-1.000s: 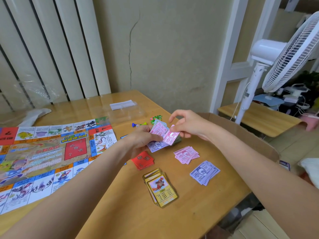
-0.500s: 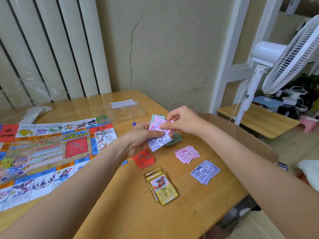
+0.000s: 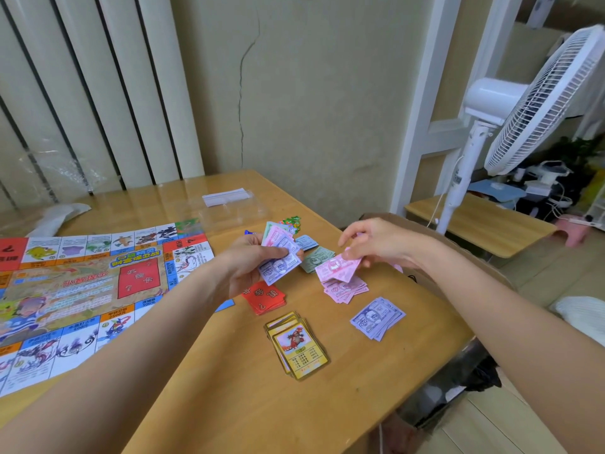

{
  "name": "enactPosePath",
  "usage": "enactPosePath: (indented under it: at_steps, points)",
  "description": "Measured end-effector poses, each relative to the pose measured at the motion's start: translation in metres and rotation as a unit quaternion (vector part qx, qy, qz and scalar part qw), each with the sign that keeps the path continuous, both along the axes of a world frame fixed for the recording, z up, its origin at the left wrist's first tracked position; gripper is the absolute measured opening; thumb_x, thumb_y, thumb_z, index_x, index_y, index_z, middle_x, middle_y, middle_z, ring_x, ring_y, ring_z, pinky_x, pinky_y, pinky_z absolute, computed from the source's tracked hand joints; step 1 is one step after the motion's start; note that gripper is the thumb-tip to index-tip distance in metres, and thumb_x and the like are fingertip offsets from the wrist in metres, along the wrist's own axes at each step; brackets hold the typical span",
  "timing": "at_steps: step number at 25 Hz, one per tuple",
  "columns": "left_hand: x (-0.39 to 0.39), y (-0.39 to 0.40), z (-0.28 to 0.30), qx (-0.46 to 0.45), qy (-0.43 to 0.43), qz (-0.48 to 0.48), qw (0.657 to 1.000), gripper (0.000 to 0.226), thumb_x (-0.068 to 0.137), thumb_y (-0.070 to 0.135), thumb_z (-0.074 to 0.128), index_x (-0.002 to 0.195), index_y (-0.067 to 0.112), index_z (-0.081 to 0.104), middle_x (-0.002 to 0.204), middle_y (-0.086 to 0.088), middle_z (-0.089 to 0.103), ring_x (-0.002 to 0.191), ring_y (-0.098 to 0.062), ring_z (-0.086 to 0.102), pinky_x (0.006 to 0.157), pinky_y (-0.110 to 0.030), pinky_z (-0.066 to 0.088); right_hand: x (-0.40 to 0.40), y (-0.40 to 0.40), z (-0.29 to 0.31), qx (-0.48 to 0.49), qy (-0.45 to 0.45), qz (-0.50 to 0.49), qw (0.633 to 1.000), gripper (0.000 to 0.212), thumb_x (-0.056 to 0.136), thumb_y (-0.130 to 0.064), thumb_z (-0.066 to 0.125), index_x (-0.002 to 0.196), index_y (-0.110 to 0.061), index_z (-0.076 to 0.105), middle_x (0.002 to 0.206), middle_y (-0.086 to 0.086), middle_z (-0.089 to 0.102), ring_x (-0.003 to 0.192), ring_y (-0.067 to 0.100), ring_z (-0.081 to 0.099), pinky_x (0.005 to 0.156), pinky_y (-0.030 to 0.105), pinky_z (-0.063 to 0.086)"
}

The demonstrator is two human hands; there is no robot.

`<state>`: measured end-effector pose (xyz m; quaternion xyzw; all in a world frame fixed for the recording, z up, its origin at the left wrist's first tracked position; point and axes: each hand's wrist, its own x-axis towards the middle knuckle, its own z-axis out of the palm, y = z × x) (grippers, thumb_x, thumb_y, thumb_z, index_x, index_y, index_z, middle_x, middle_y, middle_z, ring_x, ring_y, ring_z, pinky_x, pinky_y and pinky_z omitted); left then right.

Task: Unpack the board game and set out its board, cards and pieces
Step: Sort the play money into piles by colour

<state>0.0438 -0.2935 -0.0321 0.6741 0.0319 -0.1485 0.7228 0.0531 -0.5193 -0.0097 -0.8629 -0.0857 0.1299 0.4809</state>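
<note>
One head-worn wide-angle view looks forward and down, close over the table (image 3: 229,404); its far right corner meets the wall (image 3: 311,93).

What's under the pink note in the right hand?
The pink pile on the table lies right below the pink note pinched by the right hand; the note covers its top edge.
</note>
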Motion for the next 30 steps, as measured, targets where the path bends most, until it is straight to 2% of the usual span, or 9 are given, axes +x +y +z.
enactPosePath:
  at_steps: [2,5,10,12,14,16,22,27,30]
  points:
    - [-0.001,-0.001,-0.001,0.005,0.009,-0.003,1.0,0.012,0.087,-0.005,0.056,0.089,0.003,0.064,0.066,-0.003,0.072,0.054,-0.009,0.067,0.052,-0.018,0.055,0.002,-0.004,-0.012,-0.053,0.001,0.014,0.998,0.019,0.083,0.002,0.063,0.096,-0.01,0.058,0.063,0.0,0.058,0.052,0.012,0.047,0.053,0.022,0.041]
    - [-0.005,-0.009,-0.002,0.004,0.016,-0.013,1.0,0.013,0.087,-0.006,0.055,0.086,0.004,0.063,0.064,-0.003,0.071,0.054,-0.009,0.068,0.053,-0.019,0.056,0.006,-0.003,-0.024,-0.213,-0.088,0.035,0.972,0.018,0.079,-0.005,0.069,0.085,-0.018,0.058,0.068,-0.003,0.06,0.06,0.009,0.052,0.068,0.029,0.045]
    - [-0.015,-0.025,-0.014,0.006,0.023,-0.02,1.0,0.015,0.085,-0.005,0.059,0.096,0.004,0.064,0.086,-0.01,0.071,0.067,-0.014,0.069,0.064,-0.024,0.056,-0.002,-0.001,-0.028,-0.32,-0.193,0.043,0.926,0.019,0.08,-0.015,0.07,0.098,-0.01,0.065,0.089,-0.004,0.048,0.085,0.011,0.047,0.074,0.021,0.038]
    - [-0.019,-0.031,-0.015,0.0,0.024,-0.025,0.999,0.016,0.085,-0.003,0.059,0.099,0.003,0.065,0.085,-0.009,0.072,0.067,-0.012,0.069,0.066,-0.024,0.056,-0.007,0.001,-0.02,-0.247,-0.214,0.001,0.945,0.02,0.081,-0.019,0.07,0.097,-0.006,0.066,0.087,-0.001,0.052,0.076,0.008,0.049,0.068,0.016,0.036]
    - [-0.025,-0.038,-0.012,-0.006,0.02,-0.025,0.999,0.016,0.085,-0.002,0.06,0.099,0.005,0.065,0.079,-0.005,0.072,0.063,-0.01,0.069,0.061,-0.021,0.057,-0.016,0.006,-0.009,-0.083,-0.146,-0.005,0.986,0.021,0.081,-0.023,0.071,0.089,-0.004,0.067,0.068,0.0,0.057,0.053,0.007,0.047,0.055,0.018,0.037]
    - [-0.031,-0.044,-0.007,-0.029,0.026,-0.031,0.999,0.015,0.086,-0.001,0.059,0.099,0.004,0.064,0.076,-0.006,0.072,0.06,-0.01,0.069,0.055,-0.02,0.056,-0.026,0.01,-0.003,-0.014,-0.078,0.024,0.997,0.019,0.079,-0.022,0.072,0.082,-0.005,0.065,0.061,0.004,0.059,0.044,0.009,0.047,0.049,0.021,0.039]
    - [-0.051,-0.049,0.007,-0.132,0.06,-0.089,0.985,0.021,0.096,0.0,0.04,0.099,-0.01,0.058,0.084,-0.021,0.07,0.069,-0.025,0.071,0.067,-0.033,0.059,-0.044,0.002,-0.002,0.03,-0.07,0.032,0.997,0.015,0.077,-0.002,0.072,0.07,-0.008,0.059,0.047,-0.001,0.055,0.035,0.003,0.043,0.042,0.016,0.036]
    - [-0.062,-0.054,0.009,-0.022,0.001,-0.074,0.997,0.02,0.089,-0.008,0.05,0.101,0.0,0.062,0.076,-0.008,0.072,0.062,-0.014,0.07,0.059,-0.023,0.058,-0.054,-0.004,-0.004,0.064,-0.057,0.014,0.996,0.012,0.077,0.001,0.071,0.08,-0.006,0.062,0.064,0.005,0.061,0.047,0.008,0.049,0.044,0.014,0.041]
    - [-0.066,-0.057,0.003,0.021,0.001,-0.067,0.998,0.017,0.087,-0.003,0.056,0.1,0.003,0.064,0.081,-0.007,0.071,0.063,-0.01,0.069,0.063,-0.022,0.058,-0.058,-0.004,-0.004,0.027,-0.059,0.028,0.998,0.016,0.076,0.006,0.07,0.089,0.0,0.062,0.053,-0.002,0.062,0.04,0.004,0.048,0.043,0.013,0.041]
